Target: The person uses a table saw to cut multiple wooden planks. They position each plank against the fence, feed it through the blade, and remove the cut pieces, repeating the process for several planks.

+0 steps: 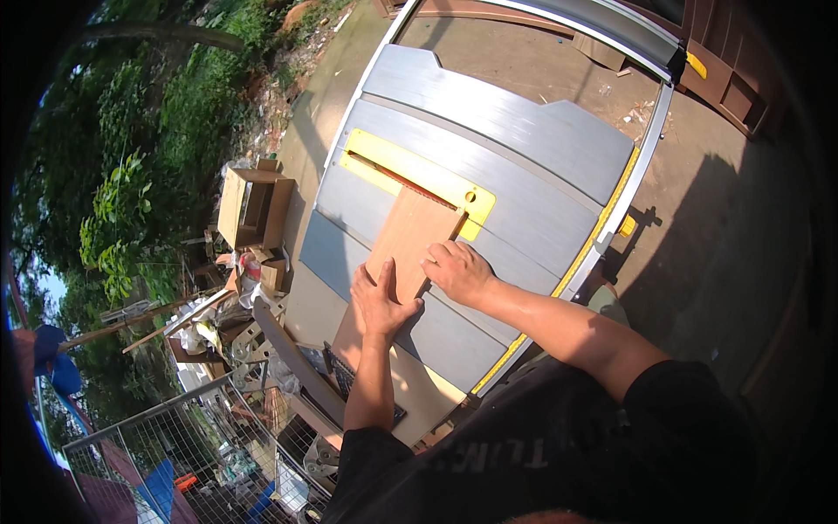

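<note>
Head view shows a flat, reddish-brown wooden board (pixel 415 229) lying on a grey metal saw table (pixel 532 199), its far end over a yellow slotted plate (pixel 426 171). It looks stiff, fairly light and smooth enough to slide, best held by its long edges. The bare left hand (pixel 381 301) spreads wide across it; the bare right hand (pixel 459 272) curls at its right edge, though whether it grips I can't tell.

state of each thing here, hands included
Wooden board: lying flat, far end at the yellow plate's slot
Left hand: spread on the board
Right hand: fingers curled at the board's right edge, grip unclear
Yellow plate: set in the saw table, slot partly uncovered
Saw table: partly sunlit
Brown box: open
</note>
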